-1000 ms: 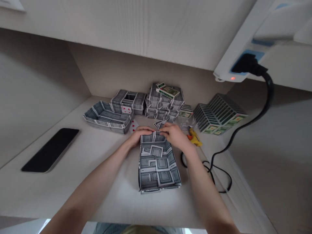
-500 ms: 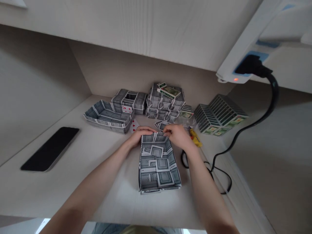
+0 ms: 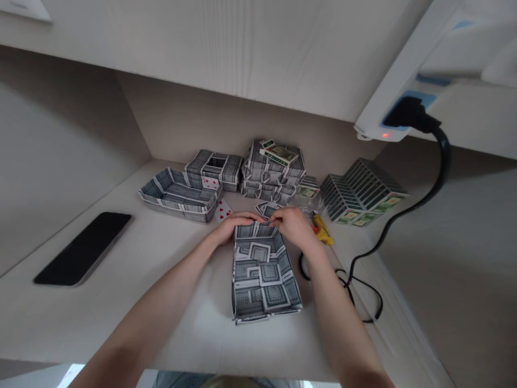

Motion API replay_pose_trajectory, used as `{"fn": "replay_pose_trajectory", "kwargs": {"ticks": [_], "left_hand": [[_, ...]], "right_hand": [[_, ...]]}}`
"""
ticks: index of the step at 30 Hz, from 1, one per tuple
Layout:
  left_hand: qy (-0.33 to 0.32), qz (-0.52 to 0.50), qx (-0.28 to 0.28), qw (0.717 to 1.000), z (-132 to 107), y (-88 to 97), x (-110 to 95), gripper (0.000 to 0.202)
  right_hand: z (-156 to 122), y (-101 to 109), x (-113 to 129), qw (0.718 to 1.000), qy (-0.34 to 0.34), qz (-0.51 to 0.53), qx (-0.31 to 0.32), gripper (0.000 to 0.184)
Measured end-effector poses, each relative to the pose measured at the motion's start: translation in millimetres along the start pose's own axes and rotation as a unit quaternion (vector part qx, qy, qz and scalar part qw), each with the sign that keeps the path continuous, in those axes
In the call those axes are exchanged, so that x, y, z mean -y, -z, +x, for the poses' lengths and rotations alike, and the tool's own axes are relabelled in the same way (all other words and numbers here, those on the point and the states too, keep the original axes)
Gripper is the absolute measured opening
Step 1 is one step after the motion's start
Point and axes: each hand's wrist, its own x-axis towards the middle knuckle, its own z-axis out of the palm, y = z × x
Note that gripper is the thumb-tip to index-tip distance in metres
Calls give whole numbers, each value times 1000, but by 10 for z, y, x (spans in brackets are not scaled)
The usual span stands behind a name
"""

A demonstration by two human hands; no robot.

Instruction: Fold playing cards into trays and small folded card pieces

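Note:
An open box made of playing cards (image 3: 264, 275), grey and white patterned, lies lengthwise in front of me. At its far left corner my left hand (image 3: 234, 223) rests with the fingers curled along the outside of the far wall. My right hand (image 3: 293, 225) pinches the top edge of that same far wall, thumb and fingers pressed together. Just behind the hands lie several loose playing cards (image 3: 269, 208). A card with red hearts (image 3: 223, 210) is on the table to the left of them. The far wall's outer side is hidden from me.
A second open card box (image 3: 180, 196) and a lidded one (image 3: 216, 164) stand back left. Stacked card boxes (image 3: 272, 170) are behind, with stacked card packs (image 3: 367, 191) at right. A yellow glue gun (image 3: 322, 230), black cable (image 3: 379, 242) and phone (image 3: 84, 248) lie around.
Both hands keep to the box's far wall, with hardly any finger movement. The whole view has shifted slightly; the other things stay in place.

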Motion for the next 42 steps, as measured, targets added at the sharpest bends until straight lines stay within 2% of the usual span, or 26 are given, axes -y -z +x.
{"fn": "replay_pose_trajectory", "kwargs": {"ticks": [3, 6, 8, 10, 12, 13, 15, 19, 24, 28, 33, 36, 37, 39, 42], "left_hand": [[2, 6, -2, 1000, -9, -4, -18, 27], [4, 3, 2, 1000, -16, -8, -30, 27], [6, -2, 5, 1000, -14, -7, -27, 26], [8, -8, -1, 1000, -10, -3, -15, 26], [6, -18, -5, 1000, -4, 2, 3, 26], [1, -22, -5, 1000, -2, 4, 11, 26], [-7, -21, -5, 1000, 1, 7, 21, 27], [-9, -1, -13, 1000, -2, 10, 12, 27], [-22, 11, -16, 1000, -13, -14, -21, 26], [-40, 2, -25, 999, -16, -43, -22, 31], [-39, -6, -38, 998, -10, -52, -1, 37], [-25, -6, -46, 999, -11, -46, 4, 40], [-16, -5, -48, 999, -11, -42, 7, 41], [5, -1, -52, 999, -10, -29, 18, 46], [35, -13, -49, 998, -4, -9, 40, 53]], "right_hand": [[-12, 52, 22, 1000, 8, 19, -23, 14], [-73, 177, 134, 993, 22, 12, -114, 17], [-128, 253, 236, 988, 32, 18, -149, 12], [-171, 273, 330, 993, 64, 43, -93, 6], [-189, 216, 399, 994, 88, 54, 30, 9], [-189, 163, 425, 991, 89, 42, 88, 12], [-176, 33, 473, 985, 74, -28, 153, 23], [-156, -166, 580, 974, 63, -135, 169, 31], [-187, -203, 653, 971, 56, -157, 173, 34], [-210, -160, 623, 970, 81, -129, 189, 40], [-183, -43, 540, 976, 113, -32, 182, 17], [-163, 0, 477, 981, 99, -6, 167, 13], [-162, 1, 463, 981, 92, -8, 170, 16], [-171, -15, 458, 978, 78, -24, 192, 35], [-200, -65, 527, 963, 62, -62, 254, 52]]}}
